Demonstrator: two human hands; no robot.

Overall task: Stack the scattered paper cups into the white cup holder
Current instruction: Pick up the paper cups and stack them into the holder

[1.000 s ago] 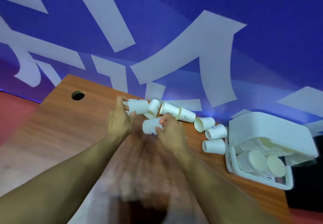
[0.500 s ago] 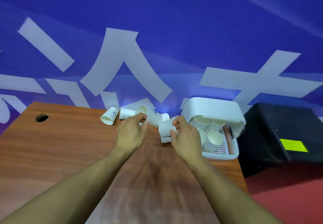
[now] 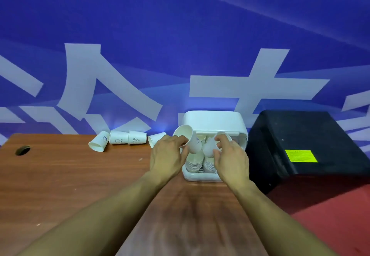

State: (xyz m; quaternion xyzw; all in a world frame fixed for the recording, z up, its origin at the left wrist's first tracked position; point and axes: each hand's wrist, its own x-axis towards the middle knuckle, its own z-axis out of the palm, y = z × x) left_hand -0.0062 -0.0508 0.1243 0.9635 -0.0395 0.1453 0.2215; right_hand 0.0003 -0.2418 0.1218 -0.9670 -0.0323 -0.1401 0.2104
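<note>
Over the boxy white plastic cup holder [image 3: 212, 121] at the wood-grain desk's [image 3: 80, 175] far right corner, left hand [image 3: 168, 157] fingers [image 3: 179, 141] grip a tapered paper cup [image 3: 190, 139], right hand [image 3: 230, 161] fingers a second cup [image 3: 209, 148]. Fallen cups [image 3: 120, 140] line the far edge.

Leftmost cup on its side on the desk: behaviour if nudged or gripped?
Likely rolls in an arc: the leftmost cup lies on its side and tapers. Probably light, so it may skid on the smooth desk. Thin paper wall: a hard squeeze could dent it.

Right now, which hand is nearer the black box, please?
Right: the right hand hovers over the cup holder beside the black box; the left hand is farther left.
</note>
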